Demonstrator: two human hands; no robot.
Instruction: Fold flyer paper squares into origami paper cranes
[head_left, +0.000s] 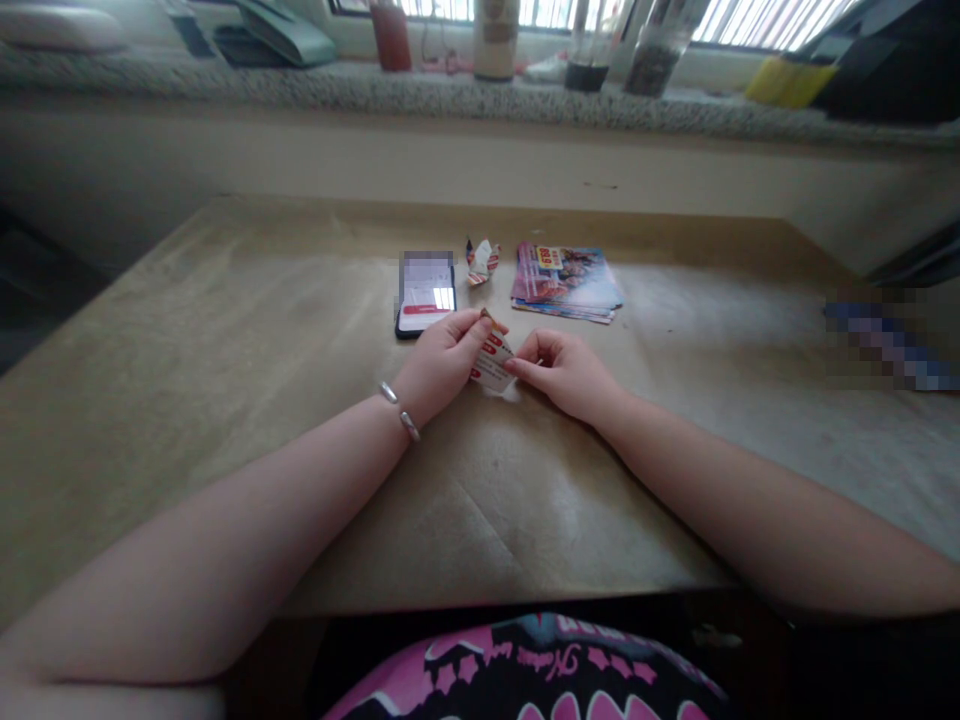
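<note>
Both my hands meet over the middle of the tan table (225,380). My left hand (442,360), with a silver bangle on the wrist, pinches the top of a small folded printed paper (493,362) with red and white marks. My right hand (564,372) pinches the same paper from the right side, fingers curled. Just beyond my hands lies a phone (425,293) with a lit screen. A small folded paper figure (481,260) stands behind it, beside a stack of colourful leaflets (566,282).
A stone windowsill (450,92) runs along the back with bottles, jars and a teal case. A blurred-out object (892,338) lies at the table's right edge. The near table edge meets my lap.
</note>
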